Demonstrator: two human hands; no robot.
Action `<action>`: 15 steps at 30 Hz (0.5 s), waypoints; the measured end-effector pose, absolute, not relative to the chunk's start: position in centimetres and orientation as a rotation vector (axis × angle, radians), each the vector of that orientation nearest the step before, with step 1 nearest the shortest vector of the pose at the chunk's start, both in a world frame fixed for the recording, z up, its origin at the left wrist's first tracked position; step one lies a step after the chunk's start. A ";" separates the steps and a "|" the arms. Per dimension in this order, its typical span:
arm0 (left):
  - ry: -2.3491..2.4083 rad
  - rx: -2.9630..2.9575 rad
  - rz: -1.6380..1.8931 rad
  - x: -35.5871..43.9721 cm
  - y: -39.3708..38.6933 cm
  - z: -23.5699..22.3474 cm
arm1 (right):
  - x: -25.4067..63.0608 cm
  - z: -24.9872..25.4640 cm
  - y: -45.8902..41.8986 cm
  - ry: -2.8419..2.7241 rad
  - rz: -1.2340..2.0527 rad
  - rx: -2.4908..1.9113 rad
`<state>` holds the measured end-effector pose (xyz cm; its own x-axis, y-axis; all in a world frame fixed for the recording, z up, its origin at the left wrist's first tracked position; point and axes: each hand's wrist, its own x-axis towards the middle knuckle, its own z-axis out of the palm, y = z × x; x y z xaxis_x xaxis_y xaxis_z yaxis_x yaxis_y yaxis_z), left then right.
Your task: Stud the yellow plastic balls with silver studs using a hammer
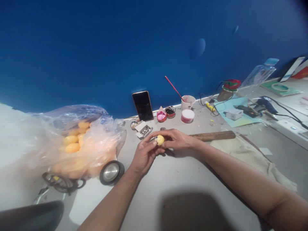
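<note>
My left hand [146, 150] has its thumb and fingers closed around the left side of a small yellow ball [160, 140]. Dark spots show on the ball's left side, close to my left thumb; I cannot make out their details. From the right, the fingers of my right hand [178, 140] grip the same ball. Behind the right wrist lies a tool with a wooden handle [216, 136], its other end partly hidden by the hand. An open little box of shiny metal bits [145, 131] sits just beyond my left hand.
At left is a clear plastic bag [96, 141] of orange-yellow egg-shaped pieces, beside a round black-rimmed metal dish [111, 172]. A phone [142, 106] leans on the blue wall. Paint pots [187, 116], a cup [188, 102] with a red stick, and a cloth [255, 160] stand rightward.
</note>
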<state>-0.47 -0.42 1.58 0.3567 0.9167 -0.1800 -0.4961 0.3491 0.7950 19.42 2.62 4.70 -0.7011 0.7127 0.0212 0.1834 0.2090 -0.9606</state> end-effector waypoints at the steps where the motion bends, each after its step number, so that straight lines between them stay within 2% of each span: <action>1: 0.697 0.715 1.017 -0.5 -0.4 1.6 | 19.4 4.7 2.6 -2.023 1.510 -0.825; 11: 0.685 0.721 0.997 -0.5 -0.5 1.6 | 19.7 4.2 3.1 -2.074 1.401 -0.763; 15: 0.701 0.750 0.999 -0.4 -0.6 1.7 | 19.5 4.3 2.9 -1.989 1.509 -0.713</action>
